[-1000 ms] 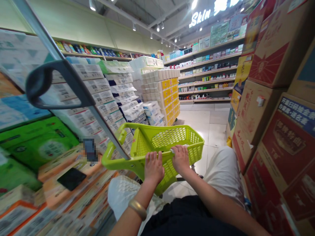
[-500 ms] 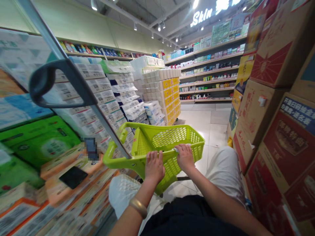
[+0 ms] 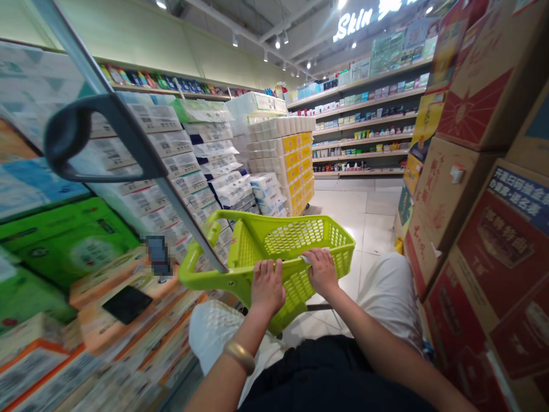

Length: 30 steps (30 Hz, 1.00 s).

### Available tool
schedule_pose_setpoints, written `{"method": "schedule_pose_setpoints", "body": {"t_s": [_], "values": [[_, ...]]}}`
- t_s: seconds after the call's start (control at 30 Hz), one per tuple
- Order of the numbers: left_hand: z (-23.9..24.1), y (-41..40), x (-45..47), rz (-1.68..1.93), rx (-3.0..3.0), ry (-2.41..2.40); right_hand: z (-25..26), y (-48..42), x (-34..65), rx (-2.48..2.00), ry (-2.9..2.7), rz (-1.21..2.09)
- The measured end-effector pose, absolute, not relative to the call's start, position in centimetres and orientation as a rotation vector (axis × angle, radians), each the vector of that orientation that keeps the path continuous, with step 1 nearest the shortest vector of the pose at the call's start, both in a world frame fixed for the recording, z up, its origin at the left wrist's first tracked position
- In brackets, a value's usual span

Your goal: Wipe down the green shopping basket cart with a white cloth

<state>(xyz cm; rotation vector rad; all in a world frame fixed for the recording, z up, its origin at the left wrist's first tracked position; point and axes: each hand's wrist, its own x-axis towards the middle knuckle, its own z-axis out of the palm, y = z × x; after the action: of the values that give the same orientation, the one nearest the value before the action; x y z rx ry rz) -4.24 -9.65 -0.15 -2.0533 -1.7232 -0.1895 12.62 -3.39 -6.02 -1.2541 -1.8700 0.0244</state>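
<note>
A lime-green wheeled shopping basket [image 3: 253,278] with perforated walls stands in front of me, between my knees. My left hand [image 3: 268,289] is closed over its near rim, fingers hooked over the top edge. Farther right on the same rim, my right hand [image 3: 322,273] presses a crumpled white tissue [image 3: 306,259] against the plastic; most of the tissue is hidden under the fingers. The basket's long metal pull rod leans up to the left and carries a dark grey loop handle [image 3: 103,140]. What I see of the basket's inside is bare green plastic.
Orange-and-white packs [image 3: 98,326] at left carry a black flat object [image 3: 127,304] and a blurred-out phone-like item [image 3: 158,256]. Tissue packs [image 3: 158,143] are stacked behind. Cardboard cartons [image 3: 446,194] rise close on my right. Shelves of small goods [image 3: 364,134] line the back; tiled floor [image 3: 338,203] lies between.
My right hand and the tissue have shifted very slightly up along the rim. The view has moved a little; my left hand keeps its place on the basket.
</note>
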Motion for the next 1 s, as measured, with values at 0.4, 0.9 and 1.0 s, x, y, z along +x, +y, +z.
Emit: {"method": "schedule_pose_setpoints", "body": {"t_s": [0.4, 0.9, 1.0], "values": [[0.1, -9.8, -4.0, -0.194, -2.041, -1.729, -5.0, -5.4, 8.8, -1.159, -1.924, 0.053], [0.4, -9.4, -4.1, -0.164, -2.083, -1.752, -5.0, -4.5, 8.9, -1.224, -1.88, 0.053], [0.6, -9.5, -4.3, -0.161, -2.083, -1.75, -4.6, -5.0, 8.3, -1.146, -1.955, 0.061]]}}
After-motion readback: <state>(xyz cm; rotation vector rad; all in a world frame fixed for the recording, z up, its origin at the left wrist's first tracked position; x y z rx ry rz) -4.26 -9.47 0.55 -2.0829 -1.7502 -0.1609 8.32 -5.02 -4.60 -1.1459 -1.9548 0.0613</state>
